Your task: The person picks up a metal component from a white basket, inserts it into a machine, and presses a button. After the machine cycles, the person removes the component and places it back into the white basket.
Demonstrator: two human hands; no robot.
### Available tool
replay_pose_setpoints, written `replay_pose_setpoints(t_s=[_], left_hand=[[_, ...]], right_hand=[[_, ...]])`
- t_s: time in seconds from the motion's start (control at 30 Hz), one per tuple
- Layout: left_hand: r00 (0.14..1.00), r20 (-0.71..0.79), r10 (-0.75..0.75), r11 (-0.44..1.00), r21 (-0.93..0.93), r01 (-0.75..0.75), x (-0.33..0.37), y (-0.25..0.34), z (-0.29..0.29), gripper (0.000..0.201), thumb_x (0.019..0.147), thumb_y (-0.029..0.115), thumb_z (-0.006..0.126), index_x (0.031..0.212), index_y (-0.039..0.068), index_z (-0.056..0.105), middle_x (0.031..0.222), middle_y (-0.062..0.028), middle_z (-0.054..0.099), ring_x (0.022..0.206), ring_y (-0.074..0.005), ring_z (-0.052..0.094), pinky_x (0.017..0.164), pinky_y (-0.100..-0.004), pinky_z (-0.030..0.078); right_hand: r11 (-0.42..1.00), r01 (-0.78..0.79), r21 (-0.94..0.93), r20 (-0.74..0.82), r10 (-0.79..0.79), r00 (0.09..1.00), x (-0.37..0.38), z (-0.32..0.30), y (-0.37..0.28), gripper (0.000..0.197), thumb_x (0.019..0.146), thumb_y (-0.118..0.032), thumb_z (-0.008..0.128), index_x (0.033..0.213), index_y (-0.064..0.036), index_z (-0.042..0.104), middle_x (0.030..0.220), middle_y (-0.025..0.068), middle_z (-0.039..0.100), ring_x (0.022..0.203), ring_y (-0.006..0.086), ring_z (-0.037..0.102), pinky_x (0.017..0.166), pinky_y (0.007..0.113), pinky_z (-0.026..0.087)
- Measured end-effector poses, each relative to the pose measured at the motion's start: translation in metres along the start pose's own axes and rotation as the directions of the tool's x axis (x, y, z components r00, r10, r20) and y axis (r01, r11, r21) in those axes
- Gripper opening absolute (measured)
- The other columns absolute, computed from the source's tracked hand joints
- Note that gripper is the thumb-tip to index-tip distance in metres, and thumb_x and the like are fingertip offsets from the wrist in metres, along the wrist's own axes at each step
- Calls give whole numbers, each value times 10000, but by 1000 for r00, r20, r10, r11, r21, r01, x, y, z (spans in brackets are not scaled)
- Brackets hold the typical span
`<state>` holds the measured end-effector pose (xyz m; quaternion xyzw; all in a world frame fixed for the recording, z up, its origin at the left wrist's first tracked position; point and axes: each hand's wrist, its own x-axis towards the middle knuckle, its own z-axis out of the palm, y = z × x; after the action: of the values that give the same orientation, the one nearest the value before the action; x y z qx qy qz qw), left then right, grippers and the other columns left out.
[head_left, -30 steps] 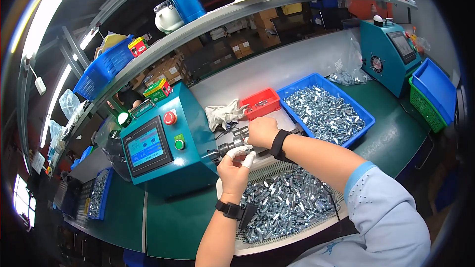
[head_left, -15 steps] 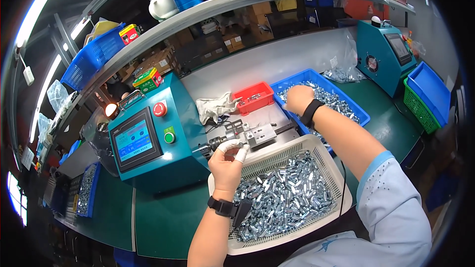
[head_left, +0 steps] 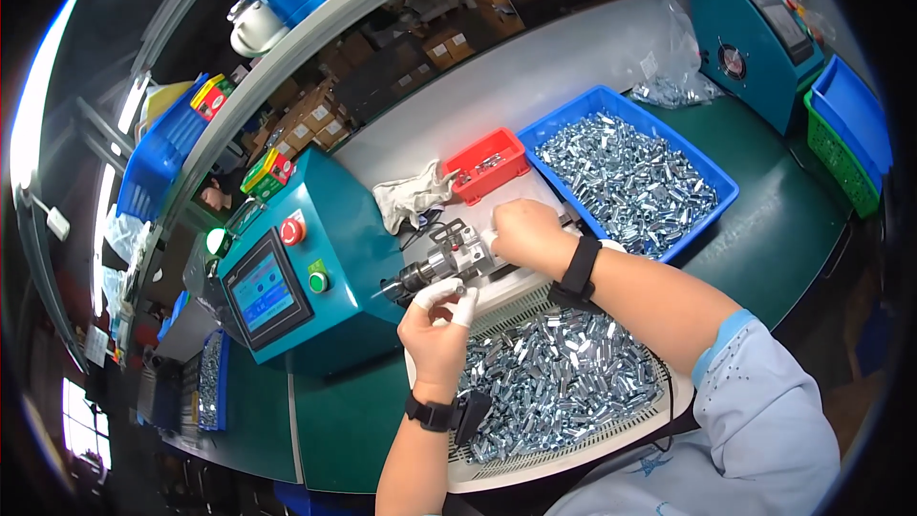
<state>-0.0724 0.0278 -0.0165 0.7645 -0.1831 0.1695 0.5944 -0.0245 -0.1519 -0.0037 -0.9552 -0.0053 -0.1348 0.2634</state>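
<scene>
My left hand (head_left: 435, 344), with white coverings on its thumb and forefinger, pinches a small metal piece (head_left: 461, 290) just in front of the machine's chuck (head_left: 420, 275). Over the metal clamping fixture (head_left: 464, 250) my right hand (head_left: 531, 232) is closed, fingers bent down at its right end. Whatever lies in those fingers is hidden. Below both hands sits a cream basket (head_left: 680, 399) heaped with shiny metal sleeves (head_left: 564, 382). The teal machine (head_left: 330, 220) carrying the chuck stands to the left, with a screen (head_left: 267, 289), a red button (head_left: 291, 231) and a green button (head_left: 318, 281).
Behind my right hand is a blue tray (head_left: 731, 193) full of similar metal parts. A red bin (head_left: 503, 145) and a whitish glove (head_left: 413, 193) lie behind the fixture. Another teal machine (head_left: 740, 43) and stacked crates (head_left: 845, 134) stand at right. A shelf edge (head_left: 353, 14) crosses overhead.
My right hand has come left out of the blue tray to the fixture. My left hand keeps its pinch near the chuck. The machine's lamp has turned from orange to green. The view has tilted.
</scene>
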Motion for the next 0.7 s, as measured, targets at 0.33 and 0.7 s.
replay_pose_setpoints(t_s=[0.33,0.7], left_hand=[[969,242,44,996,69,-63,-14,16,6,234,686,-58,699,880,17,591,871,-55,634,735,-73,561,612,-198,431],[959,285,3,999,37,-14,-12,16,6,259,660,-76,707,863,16,575,885,-77,633,740,-89,560,619,-203,433]], right_hand=[[972,138,190,4,-141,990,-4,12,-5,159,646,-167,579,690,-21,624,705,173,620,691,336,618,613,428,486],[969,166,184,15,-171,985,-1,14,-4,149,636,-155,578,688,-23,624,682,169,618,663,331,620,587,423,491]])
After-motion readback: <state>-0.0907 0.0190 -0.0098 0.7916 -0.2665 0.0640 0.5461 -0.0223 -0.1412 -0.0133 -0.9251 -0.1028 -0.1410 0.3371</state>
